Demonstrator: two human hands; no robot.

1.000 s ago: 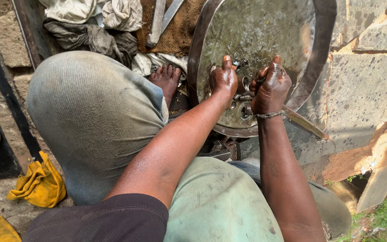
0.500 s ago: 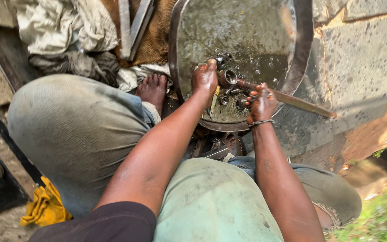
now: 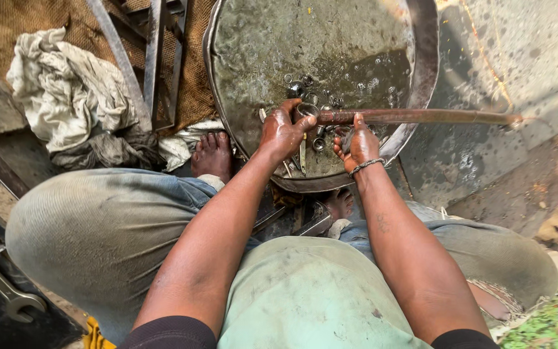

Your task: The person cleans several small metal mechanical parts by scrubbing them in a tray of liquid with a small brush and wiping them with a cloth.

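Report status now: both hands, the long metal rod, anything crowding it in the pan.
Left hand grips the socket end of the long metal rod. Right hand holds the rod from below. Small loose metal parts crowd the wet round pan.

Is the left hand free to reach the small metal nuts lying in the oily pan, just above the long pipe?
Probably not at once. The left hand is closed around the end of the long pipe, so it must let go first. The nuts lie close above it in the pan, with nothing covering them.
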